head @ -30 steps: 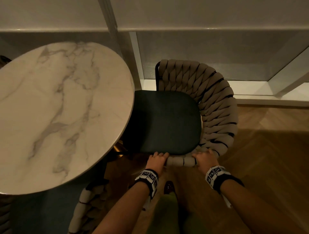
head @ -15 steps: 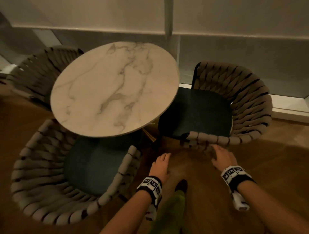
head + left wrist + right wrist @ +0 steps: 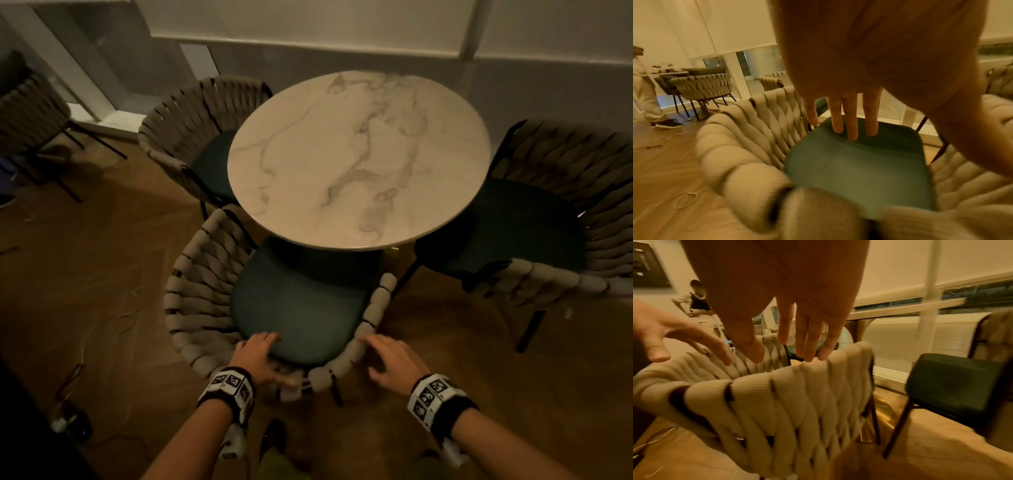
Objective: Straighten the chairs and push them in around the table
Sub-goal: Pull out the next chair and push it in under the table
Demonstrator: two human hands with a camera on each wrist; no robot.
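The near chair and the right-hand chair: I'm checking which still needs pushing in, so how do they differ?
The near chair opens towards the table, front edge under the top; the right-hand chair sits angled. Both hands, left hand and right hand, reach the near chair; none touch the right-hand chair. Both have woven backs and dark green seats.

No words, brand names or numbers can be read anywhere. The wristbands [image 3: 230, 383] carry only black-and-white square code patterns (markers, not letters), and the dark framed panel [image 3: 647, 264] on the wall is too blurred.
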